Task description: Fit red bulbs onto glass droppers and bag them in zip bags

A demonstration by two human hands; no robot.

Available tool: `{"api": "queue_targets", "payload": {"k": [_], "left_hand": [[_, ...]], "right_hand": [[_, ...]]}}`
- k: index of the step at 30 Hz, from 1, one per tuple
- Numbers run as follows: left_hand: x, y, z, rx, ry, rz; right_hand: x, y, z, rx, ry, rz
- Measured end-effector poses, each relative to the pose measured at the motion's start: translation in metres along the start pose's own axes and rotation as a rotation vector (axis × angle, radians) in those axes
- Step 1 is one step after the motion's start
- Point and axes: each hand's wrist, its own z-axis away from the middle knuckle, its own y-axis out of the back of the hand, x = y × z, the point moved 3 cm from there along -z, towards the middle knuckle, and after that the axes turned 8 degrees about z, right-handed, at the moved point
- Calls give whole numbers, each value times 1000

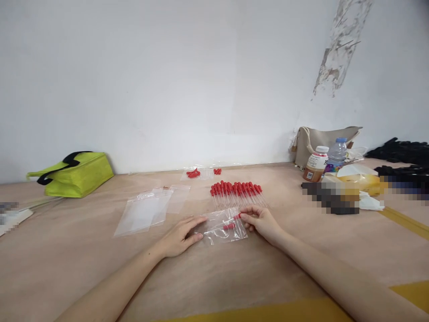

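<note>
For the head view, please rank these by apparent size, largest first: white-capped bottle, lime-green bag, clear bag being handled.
1. Lime-green bag
2. Clear bag being handled
3. White-capped bottle

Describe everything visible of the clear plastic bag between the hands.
The clear, shiny, crinkled plastic bag lies on the brown tabletop, two red-ended clear tubes showing within its outline, at least one apparently inside. The left hand rests at its left end; the right hand holds one tube's end at its right.
</note>
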Motion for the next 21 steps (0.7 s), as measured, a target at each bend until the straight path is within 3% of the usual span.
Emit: {"api": "queue_targets", "payload": {"k": [5, 10, 12, 14, 17, 21], "left_hand": [[-1, -1, -1, -9, -14, -13], [-3, -2, -1, -24, -33, -23], [-4, -3, 0, -45, -35, -33], [-5, -4, 0, -65, -37, -42], [-6, -5, 0, -83, -57, -40], [-6, -5, 1, -102, -65, -47]], "right_hand": [[-1, -10, 1, -72, 40, 131], [-4, -15, 5, -262, 121, 322], [-5, -7, 2, -189, 131, 379], [-9, 6, -8, -30, 187, 485], [-23, 22, -33, 156, 281, 779], [-38, 25, -73, 281, 123, 1062]]}}
